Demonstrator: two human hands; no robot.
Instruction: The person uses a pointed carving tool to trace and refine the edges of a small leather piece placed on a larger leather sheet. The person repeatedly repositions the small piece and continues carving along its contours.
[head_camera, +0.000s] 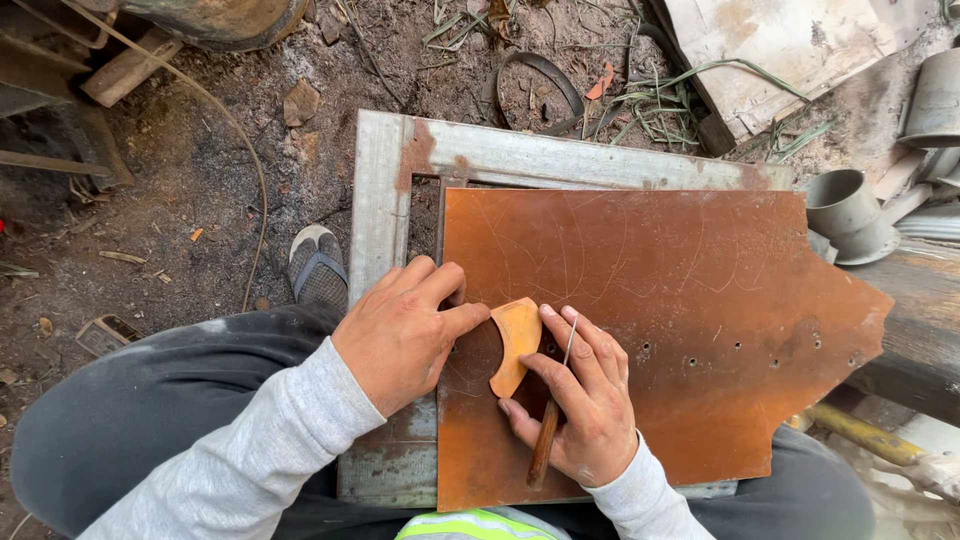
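A small curved orange template (516, 340) lies on a rusty, scratched sheet (690, 330), pinned by the left hand (405, 335) while the right hand (585, 405) grips a wooden-handled scriber (553, 420) at its edge. If the template slips, the traced line would likely wander. A grey metal frame (385, 190) lies beneath.

We find no packages, labels, signs or screens anywhere in this view.
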